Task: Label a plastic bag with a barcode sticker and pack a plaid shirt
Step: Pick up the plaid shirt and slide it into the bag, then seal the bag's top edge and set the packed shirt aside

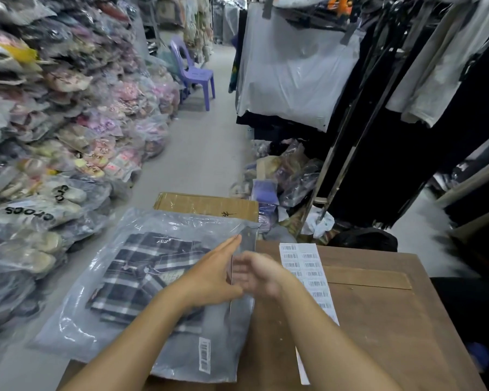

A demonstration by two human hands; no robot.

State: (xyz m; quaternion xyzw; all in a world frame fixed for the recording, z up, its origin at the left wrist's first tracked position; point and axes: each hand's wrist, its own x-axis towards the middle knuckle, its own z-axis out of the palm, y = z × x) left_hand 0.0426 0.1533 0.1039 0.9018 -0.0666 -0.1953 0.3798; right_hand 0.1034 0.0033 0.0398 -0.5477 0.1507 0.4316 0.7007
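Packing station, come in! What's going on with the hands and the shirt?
Both hands at bag's open edge: left hand, right hand blurred. Plaid shirt inside plastic bag. Barcode sticker on. Nothing blocking.

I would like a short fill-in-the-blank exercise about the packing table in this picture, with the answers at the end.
1. The plaid shirt lies inside a clear plastic ____.
2. A barcode sticker is stuck on the bag's near ____ corner.
3. The sheet of barcode labels lies to the ____ of both hands.
4. The plastic chair down the aisle is ____ in colour.

Answers: bag; right; right; purple
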